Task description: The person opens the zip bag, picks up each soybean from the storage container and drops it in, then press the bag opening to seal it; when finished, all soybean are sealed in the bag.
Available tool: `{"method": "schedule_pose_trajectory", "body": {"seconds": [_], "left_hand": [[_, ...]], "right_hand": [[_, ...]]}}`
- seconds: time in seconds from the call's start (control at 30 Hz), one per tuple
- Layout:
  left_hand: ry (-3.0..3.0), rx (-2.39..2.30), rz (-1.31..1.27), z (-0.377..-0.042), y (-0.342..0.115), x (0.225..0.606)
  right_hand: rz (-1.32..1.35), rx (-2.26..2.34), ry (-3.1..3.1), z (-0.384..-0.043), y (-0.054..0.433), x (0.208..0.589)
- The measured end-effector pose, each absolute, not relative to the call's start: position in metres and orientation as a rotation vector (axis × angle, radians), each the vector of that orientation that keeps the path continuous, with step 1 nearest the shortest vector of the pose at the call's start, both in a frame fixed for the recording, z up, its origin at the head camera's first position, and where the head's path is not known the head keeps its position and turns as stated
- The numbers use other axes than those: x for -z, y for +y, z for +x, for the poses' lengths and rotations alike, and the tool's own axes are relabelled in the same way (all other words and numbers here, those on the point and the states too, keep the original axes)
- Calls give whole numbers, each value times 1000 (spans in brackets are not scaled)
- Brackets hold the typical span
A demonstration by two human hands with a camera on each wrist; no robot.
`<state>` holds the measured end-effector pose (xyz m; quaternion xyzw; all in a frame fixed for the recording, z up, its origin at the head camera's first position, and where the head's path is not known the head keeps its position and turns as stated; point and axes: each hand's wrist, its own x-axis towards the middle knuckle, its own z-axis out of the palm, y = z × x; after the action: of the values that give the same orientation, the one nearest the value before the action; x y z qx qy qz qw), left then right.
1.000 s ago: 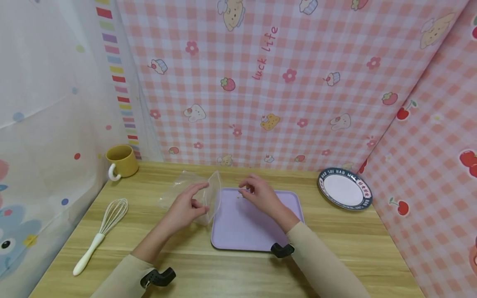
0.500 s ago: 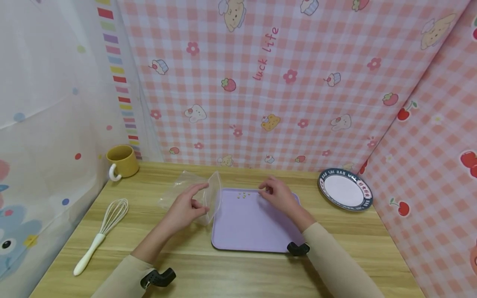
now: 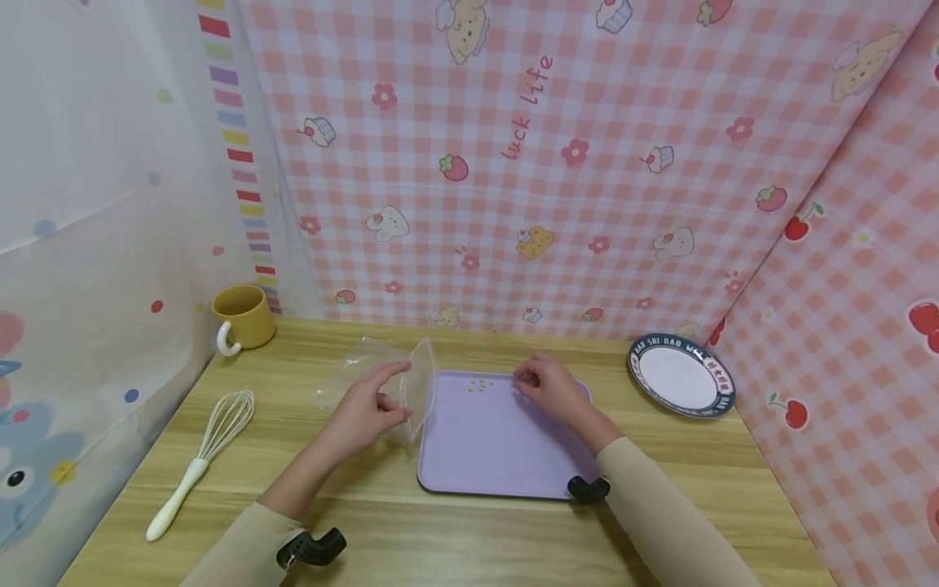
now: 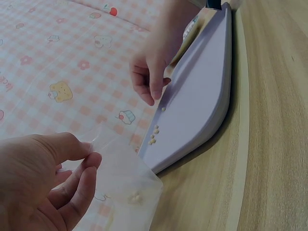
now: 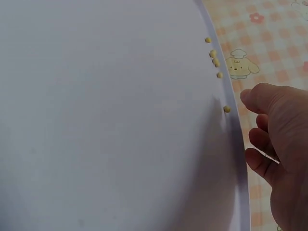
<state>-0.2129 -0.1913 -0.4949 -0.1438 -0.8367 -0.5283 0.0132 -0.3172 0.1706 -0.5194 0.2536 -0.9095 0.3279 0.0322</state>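
My left hand (image 3: 363,412) pinches the mouth of a clear plastic bag (image 3: 420,391) between thumb and fingers, with the bag standing partly open beside the tray's left edge. A few pale beans (image 4: 136,197) show through the film in the left wrist view. Several small yellow beans (image 5: 213,54) lie along the far rim inside the lilac tray (image 3: 499,448). Over that rim, right of the beans, hovers my right hand (image 3: 548,390). Its fingers are loosely bent, and the right wrist view shows a gap between thumb and fingers with nothing in it.
A yellow mug (image 3: 253,322) with a white handle stands at the back left. In front of it lies a whisk (image 3: 192,473) with a white handle. A round plate (image 3: 675,377) with a dark patterned rim sits at the back right, near the checked cloth walls (image 3: 557,196).
My right hand has moved right from over the beans to farther along the tray's far rim, uncovering them. My left hand keeps its grip on the bag in the same place.
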Motion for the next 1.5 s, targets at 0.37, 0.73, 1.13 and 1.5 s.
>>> {"method": "schedule_pose_trajectory", "body": {"seconds": [0.37,0.73,1.13,1.5], "left_hand": [[-2602,1659,-455,-213,-192,497],[-2606,1653,-456,-211,-191,496],[-2598,1656,-455,-213,-191,497],[-2595,1664,-458,-215,-191,498]], "right_hand": [[737,-967,-2893,-319,170,530],[752,-958,-2912,-319,167,533],[708,-957,-2931,-320,165,533],[721,-937,-2930,-321,166,532]]}}
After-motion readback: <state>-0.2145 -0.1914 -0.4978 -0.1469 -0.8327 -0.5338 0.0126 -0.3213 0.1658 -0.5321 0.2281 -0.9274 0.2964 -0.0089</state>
